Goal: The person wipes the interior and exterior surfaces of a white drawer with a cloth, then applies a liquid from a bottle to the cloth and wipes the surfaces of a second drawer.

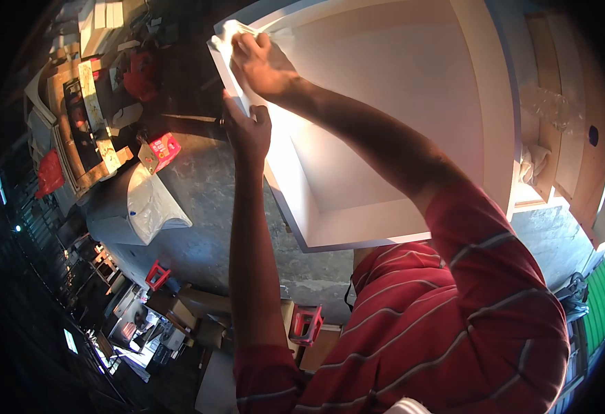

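Observation:
A large, shallow white box (392, 103) with raised side walls, like a drawer or cabinet carcass, lies in front of me. My left hand (249, 134) grips its left wall, thumb on the rim and fingers along the outer side. My right hand (266, 72) is at the far left corner, its fingers bent and pressed together against the inside of the wall. Something white and crumpled (232, 33) shows at those fingertips; strong glare there hides whether it is a cloth or a pad.
On the floor (209, 200) to the left are a red-and-white carton (159, 153), a plastic-covered white piece (147, 203) and a wooden frame (85, 117). A red plastic stool (306, 324) stands near my body. Brown wooden panels (550, 103) lie to the right.

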The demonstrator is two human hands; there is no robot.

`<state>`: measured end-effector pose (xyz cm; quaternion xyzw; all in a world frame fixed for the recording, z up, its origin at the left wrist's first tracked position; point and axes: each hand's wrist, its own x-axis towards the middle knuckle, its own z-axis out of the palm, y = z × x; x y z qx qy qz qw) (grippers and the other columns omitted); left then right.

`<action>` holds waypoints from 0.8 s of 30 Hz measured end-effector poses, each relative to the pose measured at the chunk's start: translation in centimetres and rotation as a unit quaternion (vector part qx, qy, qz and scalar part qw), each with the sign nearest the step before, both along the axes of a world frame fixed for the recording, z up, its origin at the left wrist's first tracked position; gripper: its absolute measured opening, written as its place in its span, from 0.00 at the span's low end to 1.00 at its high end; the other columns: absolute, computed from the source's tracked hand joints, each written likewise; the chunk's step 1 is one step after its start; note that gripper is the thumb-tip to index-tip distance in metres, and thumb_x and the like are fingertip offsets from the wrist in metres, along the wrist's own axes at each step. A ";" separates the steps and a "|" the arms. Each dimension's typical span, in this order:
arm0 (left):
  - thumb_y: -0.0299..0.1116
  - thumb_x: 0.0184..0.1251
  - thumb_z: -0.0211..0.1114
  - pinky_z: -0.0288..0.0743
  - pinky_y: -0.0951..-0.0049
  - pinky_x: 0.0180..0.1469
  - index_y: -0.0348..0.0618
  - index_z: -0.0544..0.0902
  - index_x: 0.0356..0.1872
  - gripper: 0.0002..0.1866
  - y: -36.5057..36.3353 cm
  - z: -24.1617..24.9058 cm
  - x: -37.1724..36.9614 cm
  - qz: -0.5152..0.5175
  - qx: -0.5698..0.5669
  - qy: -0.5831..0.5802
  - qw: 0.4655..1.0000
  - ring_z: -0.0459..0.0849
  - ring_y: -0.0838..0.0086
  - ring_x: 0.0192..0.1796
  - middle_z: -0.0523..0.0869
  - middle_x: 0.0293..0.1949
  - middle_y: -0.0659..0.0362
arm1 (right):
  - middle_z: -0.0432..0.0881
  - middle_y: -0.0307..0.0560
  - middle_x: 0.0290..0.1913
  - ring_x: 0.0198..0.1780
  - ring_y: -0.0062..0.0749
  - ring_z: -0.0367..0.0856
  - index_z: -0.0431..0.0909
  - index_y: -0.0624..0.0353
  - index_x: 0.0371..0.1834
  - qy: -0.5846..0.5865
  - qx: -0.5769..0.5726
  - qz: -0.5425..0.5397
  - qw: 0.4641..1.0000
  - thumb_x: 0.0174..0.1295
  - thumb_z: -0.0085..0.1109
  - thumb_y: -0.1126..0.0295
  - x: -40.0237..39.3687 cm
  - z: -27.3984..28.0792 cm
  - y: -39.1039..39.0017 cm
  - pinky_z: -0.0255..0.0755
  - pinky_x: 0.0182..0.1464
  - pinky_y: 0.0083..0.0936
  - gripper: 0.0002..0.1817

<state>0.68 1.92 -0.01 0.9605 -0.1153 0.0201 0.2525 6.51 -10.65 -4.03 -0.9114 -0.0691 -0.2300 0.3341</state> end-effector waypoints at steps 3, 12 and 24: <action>0.29 0.63 0.55 0.74 0.53 0.53 0.18 0.58 0.66 0.33 0.0 -0.1 0.3 0.016 -0.020 0.041 0.999 0.80 0.42 0.51 0.76 0.50 0.29 | 0.73 0.58 0.50 0.48 0.52 0.77 0.79 0.62 0.54 0.178 0.100 -0.018 0.979 0.63 0.52 0.70 -1.5 -7.0 0.8 0.78 0.53 0.38 0.18; 0.28 0.61 0.53 0.74 0.54 0.54 0.19 0.58 0.67 0.33 -0.2 0.4 -0.2 -0.004 -0.015 -0.001 1.000 0.80 0.42 0.52 0.75 0.53 0.29 | 0.75 0.51 0.56 0.60 0.45 0.70 0.77 0.55 0.58 -0.020 0.052 -0.004 0.998 0.63 0.54 0.66 2.3 1.3 -1.2 0.61 0.66 0.45 0.20; 0.26 0.60 0.52 0.77 0.55 0.60 0.17 0.56 0.67 0.34 -1.6 1.9 0.0 0.040 -0.075 0.096 0.992 0.74 0.40 0.63 0.71 0.60 0.26 | 0.81 0.43 0.57 0.59 0.42 0.74 0.83 0.48 0.55 -0.092 -0.162 -0.116 0.975 0.59 0.53 0.80 -2.8 -1.2 -20.6 0.64 0.61 0.46 0.22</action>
